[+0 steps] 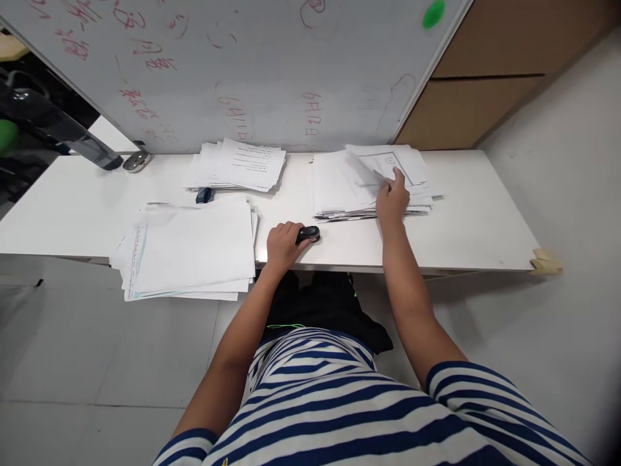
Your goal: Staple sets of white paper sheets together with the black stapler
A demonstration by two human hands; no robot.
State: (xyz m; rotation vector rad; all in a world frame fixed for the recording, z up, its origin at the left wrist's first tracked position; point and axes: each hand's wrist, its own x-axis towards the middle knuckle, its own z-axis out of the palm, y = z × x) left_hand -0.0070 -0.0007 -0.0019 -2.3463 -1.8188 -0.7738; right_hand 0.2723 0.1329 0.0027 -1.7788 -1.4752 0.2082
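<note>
In the head view, a long, smooth white table (466, 239) crosses the middle of the frame, with a glossy whiteboard (272, 65) marked in red handwriting behind it, matte brown panels (466, 110) at upper right and a grey tiled floor (145, 362) below. At centre, the left hand (284, 248) curls its fingers round one end of a small, rounded black plastic stapler (310, 234) near the table's front edge. Right of centre, the right hand (394, 199) touches a loose, uneven stack of white printed paper (337, 184) — one sheet is blurred, and I cannot tell whether the fingers pinch it. Two more white paper piles (194, 243) lie left of centre, the nearer one overhanging the edge — its sheets fanned.
</note>
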